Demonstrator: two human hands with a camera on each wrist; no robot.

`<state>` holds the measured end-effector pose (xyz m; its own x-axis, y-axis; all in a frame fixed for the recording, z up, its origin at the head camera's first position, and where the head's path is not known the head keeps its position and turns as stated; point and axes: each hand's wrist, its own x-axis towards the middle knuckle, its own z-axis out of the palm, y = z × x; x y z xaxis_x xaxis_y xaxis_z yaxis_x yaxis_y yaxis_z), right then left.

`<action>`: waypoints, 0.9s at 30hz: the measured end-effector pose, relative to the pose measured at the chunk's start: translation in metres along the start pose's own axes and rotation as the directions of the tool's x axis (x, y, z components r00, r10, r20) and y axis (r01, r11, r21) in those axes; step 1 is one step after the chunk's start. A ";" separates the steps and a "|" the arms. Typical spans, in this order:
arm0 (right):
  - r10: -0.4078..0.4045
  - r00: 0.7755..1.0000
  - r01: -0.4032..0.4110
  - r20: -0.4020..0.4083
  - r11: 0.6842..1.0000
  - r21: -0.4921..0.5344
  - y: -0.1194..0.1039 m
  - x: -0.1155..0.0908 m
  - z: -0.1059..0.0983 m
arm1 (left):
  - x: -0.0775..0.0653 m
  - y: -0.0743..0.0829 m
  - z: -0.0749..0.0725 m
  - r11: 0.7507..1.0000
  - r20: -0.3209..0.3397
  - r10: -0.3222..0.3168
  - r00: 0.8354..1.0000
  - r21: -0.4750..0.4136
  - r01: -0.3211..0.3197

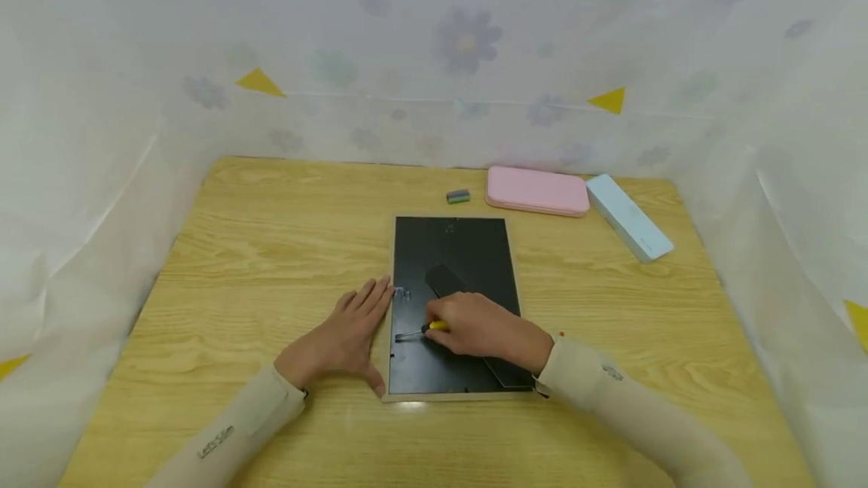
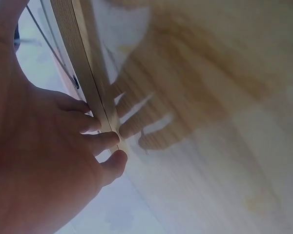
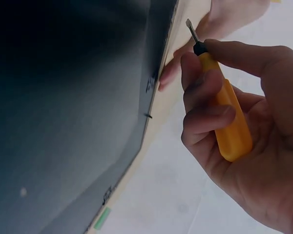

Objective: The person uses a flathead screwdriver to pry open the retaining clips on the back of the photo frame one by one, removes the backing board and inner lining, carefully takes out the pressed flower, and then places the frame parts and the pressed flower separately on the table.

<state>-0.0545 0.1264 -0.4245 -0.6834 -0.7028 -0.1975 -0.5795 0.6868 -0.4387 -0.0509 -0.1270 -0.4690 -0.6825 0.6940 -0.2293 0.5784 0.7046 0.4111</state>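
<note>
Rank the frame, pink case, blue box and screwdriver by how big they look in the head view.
1. Frame
2. Pink case
3. Blue box, not far behind the case
4. Screwdriver, partly hidden, visible part smallest

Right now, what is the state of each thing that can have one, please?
Picture frame: face down, backing in place.
Easel strut: lies slanted across the backing.
Yellow-handled screwdriver: gripped by right hand.
Left hand: fingers extended against the frame's edge.
Pink case: closed.
Light blue box: closed.
</note>
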 end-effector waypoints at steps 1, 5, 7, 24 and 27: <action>0.003 1.000 -0.003 0.010 1.000 0.006 -0.001 0.000 0.002 | 0.000 0.000 0.000 1.000 0.003 -0.002 1.000 -0.006 0.002; 0.005 0.999 -0.006 0.041 1.000 0.014 -0.003 0.000 0.006 | 0.000 -0.001 0.000 1.000 0.010 -0.007 1.000 -0.015 0.008; 0.000 0.999 -0.001 0.053 1.000 0.018 -0.004 0.000 0.008 | 0.001 -0.001 -0.001 1.000 0.018 -0.010 1.000 -0.008 0.010; -0.008 0.996 0.005 0.084 0.999 0.037 -0.003 0.002 0.013 | 0.004 -0.001 -0.005 1.000 0.019 -0.001 1.000 0.000 0.001; -0.013 0.997 0.009 0.079 0.999 0.049 -0.002 0.003 0.016 | 0.003 -0.001 -0.005 1.000 0.022 -0.001 1.000 0.000 0.001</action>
<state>-0.0480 0.1200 -0.4376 -0.6383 -0.7244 -0.2604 -0.5633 0.6701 -0.4833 -0.0556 -0.1262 -0.4660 -0.6730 0.6965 -0.2488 0.5781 0.7052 0.4105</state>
